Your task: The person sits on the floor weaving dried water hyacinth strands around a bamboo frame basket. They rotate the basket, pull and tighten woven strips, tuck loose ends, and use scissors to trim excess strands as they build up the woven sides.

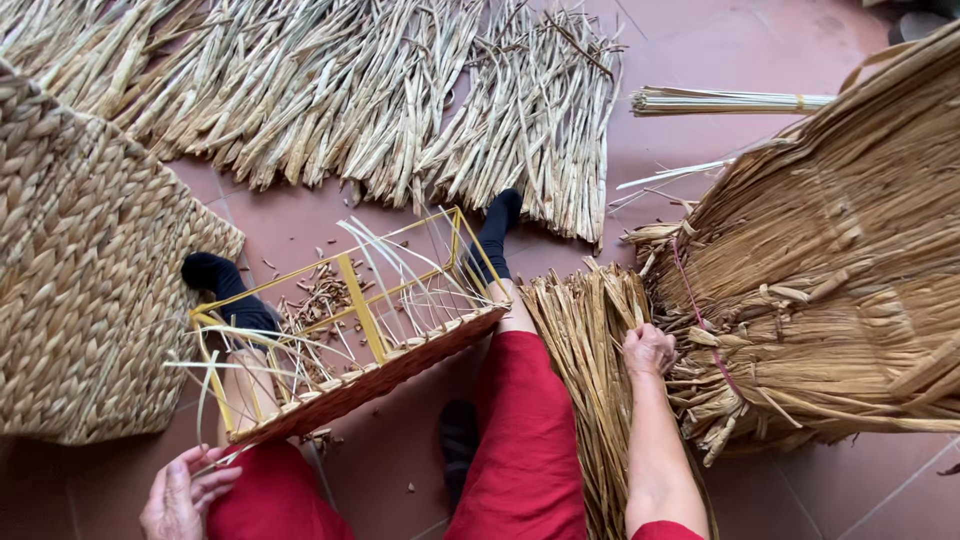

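A yellow metal wire frame [350,290] stands tilted between my legs, its near side covered with woven straw and loose pale strands sticking up. My left hand [180,495] rests at the frame's lower left corner, fingers apart, touching a pale strand. My right hand [648,350] reaches into the ends of a bundle of dried straw stalks [590,340] lying beside my right leg, its fingers curled around stalk ends. My legs wear red trousers and black socks.
A finished woven basket [80,280] stands at the left. Rows of dried stalks [400,100] lie spread across the tiled floor at the top. A large tied sheaf [850,260] fills the right side. A thin bundle of sticks [720,100] lies beyond it.
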Demonstrator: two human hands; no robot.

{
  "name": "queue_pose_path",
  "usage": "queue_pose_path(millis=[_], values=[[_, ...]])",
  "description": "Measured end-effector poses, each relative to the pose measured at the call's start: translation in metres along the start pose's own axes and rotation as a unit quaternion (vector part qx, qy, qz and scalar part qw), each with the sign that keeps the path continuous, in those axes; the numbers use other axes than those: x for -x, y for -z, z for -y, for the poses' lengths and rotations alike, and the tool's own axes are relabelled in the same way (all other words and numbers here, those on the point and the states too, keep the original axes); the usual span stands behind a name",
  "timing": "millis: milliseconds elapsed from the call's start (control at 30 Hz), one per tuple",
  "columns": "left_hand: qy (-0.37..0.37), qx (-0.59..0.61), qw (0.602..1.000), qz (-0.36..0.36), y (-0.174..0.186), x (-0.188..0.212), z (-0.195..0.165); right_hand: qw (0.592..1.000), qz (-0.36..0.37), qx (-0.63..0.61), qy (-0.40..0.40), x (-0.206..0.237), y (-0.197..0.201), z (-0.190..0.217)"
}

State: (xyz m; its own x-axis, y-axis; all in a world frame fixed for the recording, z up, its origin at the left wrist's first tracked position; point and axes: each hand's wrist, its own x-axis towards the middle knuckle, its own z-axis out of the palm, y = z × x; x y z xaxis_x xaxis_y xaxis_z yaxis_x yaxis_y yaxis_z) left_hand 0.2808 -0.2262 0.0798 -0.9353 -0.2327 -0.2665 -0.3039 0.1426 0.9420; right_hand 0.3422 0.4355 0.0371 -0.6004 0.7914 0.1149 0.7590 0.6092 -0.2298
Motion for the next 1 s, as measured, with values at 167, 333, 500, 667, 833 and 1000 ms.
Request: queue_pose_path(millis=[167, 333, 500, 667, 833, 1000], values=[[-0.016, 0.024, 0.999, 0.017, -0.002, -0.002, 0.01, 0.991, -0.035, -0.092, 0.091, 0.0, 0.003, -0.001], [-0.01, 0.028, 0.999, -0.016, 0.004, -0.001, 0.017, 0.989, 0.008, -0.105, 0.104, -0.001, -0.005, 0.007], [-0.015, 0.015, 0.999, -0.028, 0.005, -0.001, 0.023, 0.994, 0.05, -0.065, 0.069, -0.007, -0.008, 0.016], [-0.016, 0.039, 0.999, 0.006, 0.005, -0.005, 0.02, 0.997, -0.018, 0.034, 0.062, -0.014, -0.008, 0.013], [-0.057, 0.048, 0.995, -0.069, 0.0, 0.004, 0.016, 0.959, -0.155, -0.238, 0.004, -0.016, -0.01, 0.009], [-0.147, 0.092, 0.972, -0.161, -0.003, 0.001, 0.013, 0.853, -0.112, -0.489, 0.145, 0.017, 0.019, 0.041]])
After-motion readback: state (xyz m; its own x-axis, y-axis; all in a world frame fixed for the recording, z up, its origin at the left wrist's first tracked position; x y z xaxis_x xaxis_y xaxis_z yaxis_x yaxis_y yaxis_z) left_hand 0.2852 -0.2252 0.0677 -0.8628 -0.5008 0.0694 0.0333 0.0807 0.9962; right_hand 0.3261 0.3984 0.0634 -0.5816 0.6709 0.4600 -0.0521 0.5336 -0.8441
